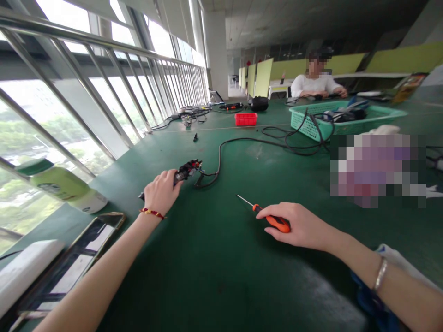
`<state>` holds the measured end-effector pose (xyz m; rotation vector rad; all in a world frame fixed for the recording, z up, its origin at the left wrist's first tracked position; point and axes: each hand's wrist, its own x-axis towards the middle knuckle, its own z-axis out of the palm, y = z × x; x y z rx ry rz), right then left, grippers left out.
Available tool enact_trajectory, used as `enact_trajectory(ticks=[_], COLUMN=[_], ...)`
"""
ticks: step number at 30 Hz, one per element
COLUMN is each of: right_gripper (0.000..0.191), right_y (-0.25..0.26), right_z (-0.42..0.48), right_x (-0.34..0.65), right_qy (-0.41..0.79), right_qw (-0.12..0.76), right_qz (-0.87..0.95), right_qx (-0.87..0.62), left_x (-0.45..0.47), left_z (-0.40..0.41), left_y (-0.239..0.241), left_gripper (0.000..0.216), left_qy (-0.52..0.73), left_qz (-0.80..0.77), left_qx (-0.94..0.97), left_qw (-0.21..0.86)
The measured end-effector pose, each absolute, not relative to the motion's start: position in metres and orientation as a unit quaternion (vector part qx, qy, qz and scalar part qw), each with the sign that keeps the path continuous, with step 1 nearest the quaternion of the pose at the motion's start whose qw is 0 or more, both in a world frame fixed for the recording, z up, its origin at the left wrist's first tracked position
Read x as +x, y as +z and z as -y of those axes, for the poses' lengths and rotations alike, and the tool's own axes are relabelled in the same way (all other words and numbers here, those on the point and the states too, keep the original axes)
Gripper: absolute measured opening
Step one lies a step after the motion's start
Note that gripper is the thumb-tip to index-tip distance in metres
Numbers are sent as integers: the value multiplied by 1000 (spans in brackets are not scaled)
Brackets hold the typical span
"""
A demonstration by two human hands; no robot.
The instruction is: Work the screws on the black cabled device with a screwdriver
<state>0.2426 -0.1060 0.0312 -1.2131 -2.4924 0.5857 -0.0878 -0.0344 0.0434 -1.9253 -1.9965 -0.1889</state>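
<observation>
My left hand (162,192) is wrapped around a slim black corded device (186,171), its far end open with red parts and small wires showing. What lies under my palm is hidden. From that end a black cable (238,139) loops away over the green table (207,258). In my right hand (294,223) is a screwdriver (277,223) with an orange and black handle, held between thumb and fingers. Its thin metal shaft points left and away from me, apart from the device. A small black piece (195,137) lies beyond my left hand.
A red basket (246,120) and a green basket (304,124) holding tools and cables stand farther back. At left are a bottle (62,184), a phone (83,258) and a white box (31,263) beside the railing. A person (316,83) sits across the table.
</observation>
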Motion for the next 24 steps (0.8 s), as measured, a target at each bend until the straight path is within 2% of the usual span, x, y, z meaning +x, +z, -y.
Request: enact_trajectory(ticks=[7,13,24], right_gripper=[31,31,30], right_y=[28,27,31], right_z=[105,104,105], right_x=[245,247,243], right_qy=[196,190,183], right_qw=[155,155,164], right_qz=[869,868,866], right_qx=[-427,-431,-436], left_x=[-129,-134,-125], left_z=[45,40,44], left_y=[51,41,45], left_gripper=[35,31,35], left_qy=[-86,-82,-150], left_qz=[741,722,692], left_qx=[-604,-640,-641], left_qw=[279,250,298])
